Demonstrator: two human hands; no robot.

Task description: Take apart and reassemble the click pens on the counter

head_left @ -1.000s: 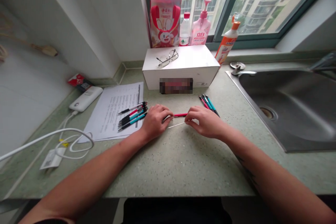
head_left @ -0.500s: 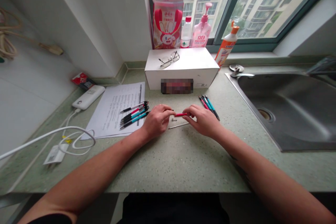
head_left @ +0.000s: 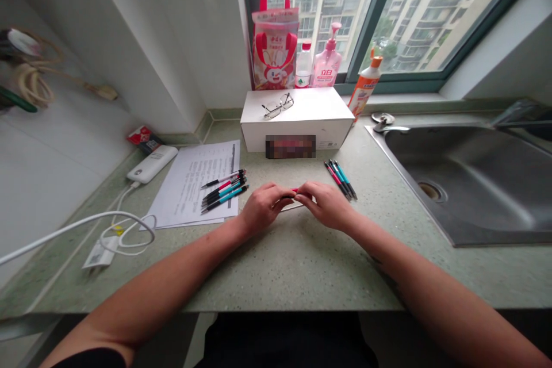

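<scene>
Over the middle of the counter, both hands meet at the fingertips. My right hand [head_left: 324, 202] pinches a red pen barrel [head_left: 295, 190], mostly covered by the fingers. Pressed close against it, my left hand [head_left: 266, 205] is closed on a small black pen part [head_left: 287, 196]. A thin pale pen refill [head_left: 292, 207] lies on the counter just below the hands, partly hidden by the right fingers. Left of my left hand, several pens [head_left: 225, 191] rest on printed sheets [head_left: 181, 184]. Several more pens [head_left: 340, 179], red and teal with black grips, lie beyond my right hand.
A white box [head_left: 297, 112] with eyeglasses [head_left: 278, 106] on top stands at the back. A steel sink [head_left: 483, 184] is set in on the right. At left lie a white power bank [head_left: 152, 164], a cable [head_left: 129, 217] and a charger [head_left: 101, 252].
My hands have come closer together, covering more of the red barrel. A black part now shows at my left fingertips. The camera view has tilted slightly upward.
</scene>
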